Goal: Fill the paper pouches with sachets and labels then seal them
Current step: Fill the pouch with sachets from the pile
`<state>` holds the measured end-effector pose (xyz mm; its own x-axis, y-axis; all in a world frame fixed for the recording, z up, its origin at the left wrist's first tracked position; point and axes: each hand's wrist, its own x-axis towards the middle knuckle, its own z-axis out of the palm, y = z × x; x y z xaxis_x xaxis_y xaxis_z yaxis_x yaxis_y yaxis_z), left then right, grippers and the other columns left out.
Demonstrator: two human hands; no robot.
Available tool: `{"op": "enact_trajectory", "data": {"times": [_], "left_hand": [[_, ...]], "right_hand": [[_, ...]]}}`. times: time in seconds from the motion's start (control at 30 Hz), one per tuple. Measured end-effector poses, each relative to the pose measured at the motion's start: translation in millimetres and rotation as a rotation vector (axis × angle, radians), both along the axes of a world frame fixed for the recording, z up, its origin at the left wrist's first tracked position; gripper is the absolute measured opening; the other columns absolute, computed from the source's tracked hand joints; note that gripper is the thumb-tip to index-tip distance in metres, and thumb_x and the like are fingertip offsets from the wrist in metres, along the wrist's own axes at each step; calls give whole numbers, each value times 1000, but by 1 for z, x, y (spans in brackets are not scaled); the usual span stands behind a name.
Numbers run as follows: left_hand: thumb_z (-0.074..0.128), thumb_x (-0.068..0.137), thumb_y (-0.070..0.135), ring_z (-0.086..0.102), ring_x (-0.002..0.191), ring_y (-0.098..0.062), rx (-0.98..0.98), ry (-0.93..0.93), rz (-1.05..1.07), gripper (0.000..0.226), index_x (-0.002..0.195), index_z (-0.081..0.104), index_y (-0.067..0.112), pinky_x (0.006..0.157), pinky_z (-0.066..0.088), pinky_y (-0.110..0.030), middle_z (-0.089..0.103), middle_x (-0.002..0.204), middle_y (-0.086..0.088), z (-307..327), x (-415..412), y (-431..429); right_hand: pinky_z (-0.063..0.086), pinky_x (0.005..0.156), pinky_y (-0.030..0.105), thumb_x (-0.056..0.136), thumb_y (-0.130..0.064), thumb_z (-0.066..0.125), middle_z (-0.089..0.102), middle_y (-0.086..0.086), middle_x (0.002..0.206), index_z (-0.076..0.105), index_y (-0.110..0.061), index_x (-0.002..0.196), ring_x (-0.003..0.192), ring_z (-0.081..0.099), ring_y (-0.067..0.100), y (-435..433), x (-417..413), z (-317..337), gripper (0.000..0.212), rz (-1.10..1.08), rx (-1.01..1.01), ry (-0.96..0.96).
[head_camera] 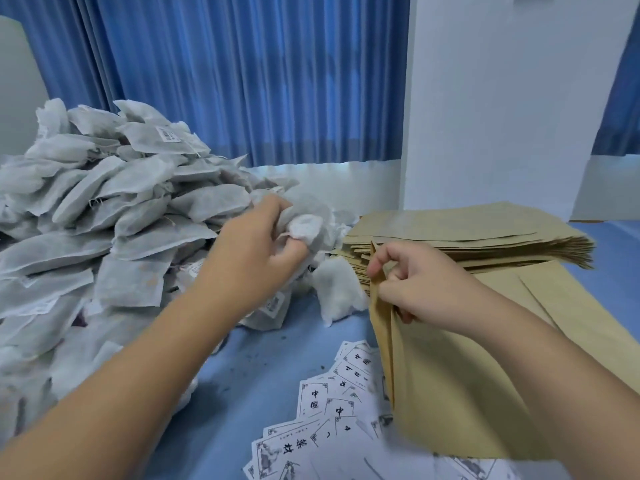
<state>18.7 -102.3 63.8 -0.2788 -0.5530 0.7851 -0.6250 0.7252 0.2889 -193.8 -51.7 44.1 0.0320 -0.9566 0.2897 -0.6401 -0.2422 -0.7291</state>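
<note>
While the brown paper pouch (450, 393) sits in the near right part of the scene, its mouth pointing left toward the sachets, the right hand (419, 289) pinches the top edge between thumb and curled fingers. My guess is that's to pull one wall away from the other so the opening gapes a bit. The rest of the pouch just droops down over the counter (249, 368), so it looks like thin, floppy paper that needs holding open or it'll close up again.

Just left of that, the left hand (256, 244) is clamped round a white sachet (308, 226), fingers curled into it, right at the near edge of the big sachet pile (104, 202). Can't tell if it's one sachet or two bunched together. Pile on the left, pouch on the right, so it's a short hop from grab to stuff, which I reckon is the whole point of the layout. Looks like the filling step has barely begun for this pouch, nothing visibly inside.

Printed labels (329, 403) are fanned out loose on the counter near the person, partly tucked under the pouch, handy for dropping in next. Farther right there's a flat stack of empty pouches (467, 237). Behind it all, a blue curtain (242, 81) and a white pillar (502, 98).
</note>
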Motion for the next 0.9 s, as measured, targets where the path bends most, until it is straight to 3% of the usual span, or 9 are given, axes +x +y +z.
{"op": "enact_trajectory", "data": {"times": [0.1, 0.2, 0.3, 0.43, 0.53, 0.6, 0.73, 0.8, 0.9], "left_hand": [[49, 75, 47, 47, 61, -4, 111, -31, -74, 24, 77, 48, 23, 54, 34, -17, 51, 61, 9, -13, -7, 7], [43, 75, 48, 47, 59, -5, 173, -333, -187, 22, 70, 43, 27, 56, 37, -24, 49, 60, 10, -33, -11, 10], [35, 74, 58, 50, 64, -11, 206, -587, -136, 29, 76, 39, 29, 58, 46, -34, 48, 66, 10, -58, -12, 16], [46, 78, 61, 53, 75, -4, 326, -604, -211, 23, 88, 42, 40, 64, 48, -32, 53, 81, 15, -66, -9, 17], [67, 69, 46, 55, 85, 1, 556, -598, -316, 34, 99, 54, 37, 72, 50, -28, 56, 92, 18, -65, -5, 16], [68, 63, 37, 55, 87, 1, 614, -597, -336, 38, 98, 55, 37, 74, 51, -26, 55, 95, 18, -67, -4, 16], [76, 66, 28, 52, 75, -4, 474, -397, -313, 26, 80, 53, 28, 63, 43, -23, 53, 81, 12, -73, -9, 16], [75, 66, 24, 51, 69, -6, 409, -171, -292, 25, 77, 53, 24, 59, 41, -28, 56, 76, 8, -73, -12, 17], [71, 64, 34, 60, 74, -10, 369, 168, -369, 26, 87, 58, 30, 61, 48, -30, 65, 82, 8, -63, -20, 27]], "right_hand": [[34, 38, 15, 75, 1, 50, 47, -3, 45, 58, -17, 84, 39, 51, 13, 1, -1, 1, 23, 8, 24, 12], [36, 40, 19, 76, 1, 52, 48, -3, 44, 58, -16, 85, 39, 52, 14, 1, -4, 2, 20, 8, 51, 11], [38, 42, 24, 77, 1, 52, 49, -2, 45, 58, -15, 85, 41, 53, 16, 1, -8, 2, 19, 0, 65, 20], [39, 46, 30, 77, 1, 51, 50, 1, 49, 58, -16, 85, 42, 53, 16, 0, -10, 0, 20, -16, 70, 12], [40, 48, 32, 77, 1, 51, 50, 2, 51, 59, -16, 85, 43, 53, 16, -1, -10, -1, 20, -17, 70, 10], [40, 48, 33, 77, 0, 50, 51, 2, 51, 59, -17, 86, 43, 54, 17, -2, -11, -2, 21, -13, 72, 9], [39, 49, 33, 77, 3, 49, 48, -1, 47, 58, -15, 84, 43, 53, 18, -2, -12, -3, 21, -9, 62, -10], [39, 49, 33, 77, 3, 49, 49, 0, 47, 57, -13, 84, 43, 53, 18, -1, -12, -2, 19, -2, 65, -12], [40, 49, 32, 78, 2, 50, 52, 3, 51, 55, -12, 84, 45, 54, 20, 0, -13, -1, 16, 10, 73, -16]]}}
